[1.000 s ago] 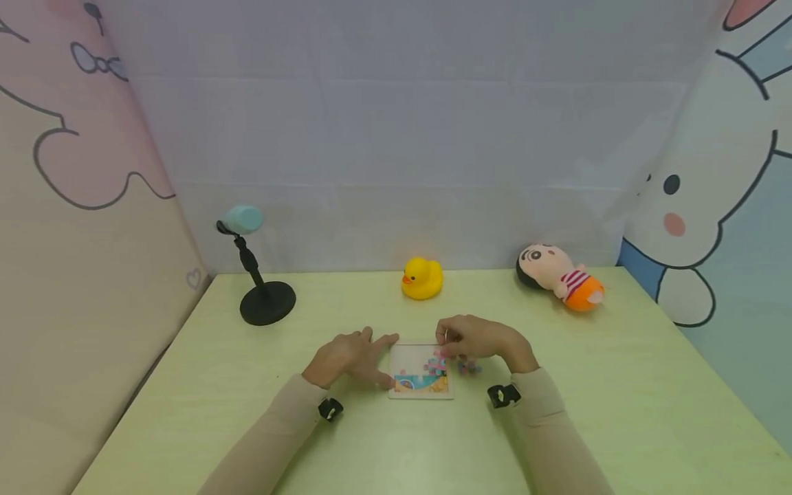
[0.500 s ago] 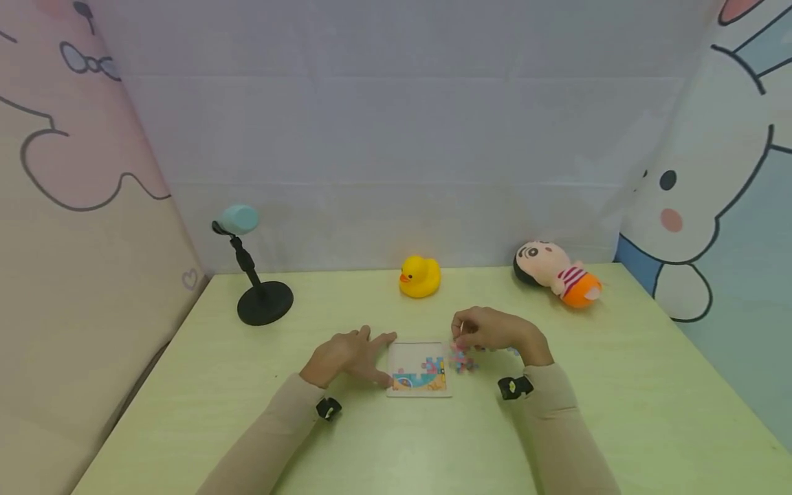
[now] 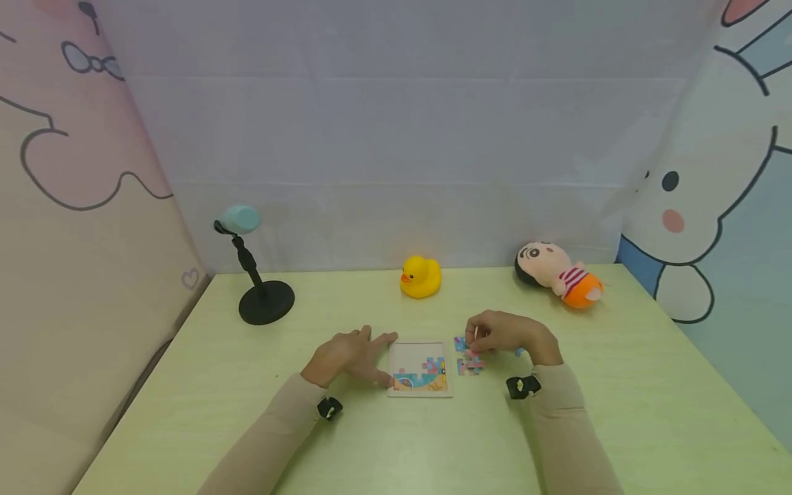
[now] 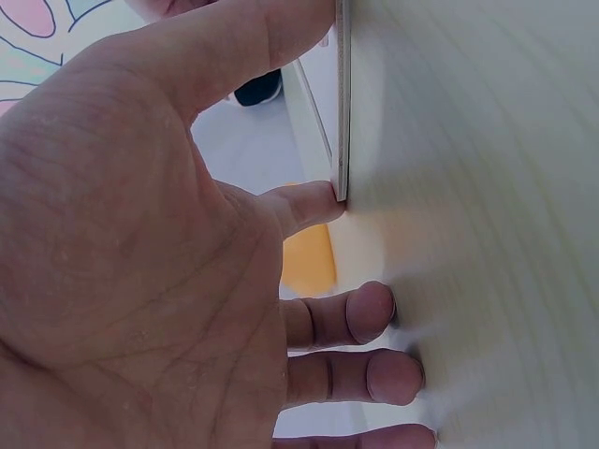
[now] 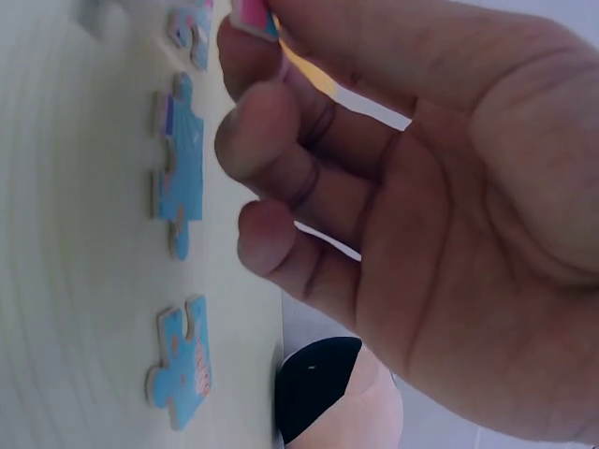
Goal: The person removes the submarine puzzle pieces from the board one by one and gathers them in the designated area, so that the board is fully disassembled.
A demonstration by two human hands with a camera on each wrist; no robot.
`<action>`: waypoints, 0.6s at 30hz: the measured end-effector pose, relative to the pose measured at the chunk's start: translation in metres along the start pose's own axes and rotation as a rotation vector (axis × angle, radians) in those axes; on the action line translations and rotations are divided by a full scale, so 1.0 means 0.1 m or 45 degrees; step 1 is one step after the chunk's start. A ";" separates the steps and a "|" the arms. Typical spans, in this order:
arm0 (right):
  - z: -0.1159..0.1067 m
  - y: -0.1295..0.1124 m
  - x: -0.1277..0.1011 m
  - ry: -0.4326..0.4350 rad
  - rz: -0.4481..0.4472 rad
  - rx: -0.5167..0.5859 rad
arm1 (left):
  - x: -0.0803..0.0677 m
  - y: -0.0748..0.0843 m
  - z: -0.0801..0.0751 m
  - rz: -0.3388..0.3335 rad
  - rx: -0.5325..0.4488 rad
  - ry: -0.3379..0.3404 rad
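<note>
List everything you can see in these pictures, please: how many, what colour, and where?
Square white puzzle tray: one, partly filled, table middle, between the hands.
Loose blue-and-pink jigsaw pieces: several, just right of the tray.
Yellow rubber duck: one, back middle.
Plush doll in orange shorts: one, lying back right.
Black stand with pale blue top: one, back left.
Pale green table: one.
Left hand: fingers straight, touching the tray's left edge.
Right hand: pinching a pink piece above the loose ones.
</note>
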State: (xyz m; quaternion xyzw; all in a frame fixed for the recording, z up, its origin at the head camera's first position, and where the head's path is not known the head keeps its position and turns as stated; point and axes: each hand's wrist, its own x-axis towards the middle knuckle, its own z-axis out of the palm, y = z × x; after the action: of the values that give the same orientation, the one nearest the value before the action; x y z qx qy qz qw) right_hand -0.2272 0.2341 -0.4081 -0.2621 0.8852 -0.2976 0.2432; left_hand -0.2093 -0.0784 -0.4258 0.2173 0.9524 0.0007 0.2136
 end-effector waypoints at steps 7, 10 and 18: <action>-0.02 0.03 -0.07 -0.080 0.068 0.089 | 0.00 0.01 -0.01 -0.011 -0.002 0.003; -0.03 0.05 -0.08 -0.086 0.092 0.108 | 0.00 0.01 0.00 -0.010 0.003 0.002; -0.05 0.11 -0.13 -0.075 0.116 0.050 | 0.01 0.00 0.00 -0.005 -0.006 -0.008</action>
State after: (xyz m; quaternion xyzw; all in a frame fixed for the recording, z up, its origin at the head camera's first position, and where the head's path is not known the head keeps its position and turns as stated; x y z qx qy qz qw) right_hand -0.2239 0.2513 -0.4084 -0.2253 0.8827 -0.2957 0.2875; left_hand -0.2101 -0.0776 -0.4265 0.2148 0.9522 0.0019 0.2171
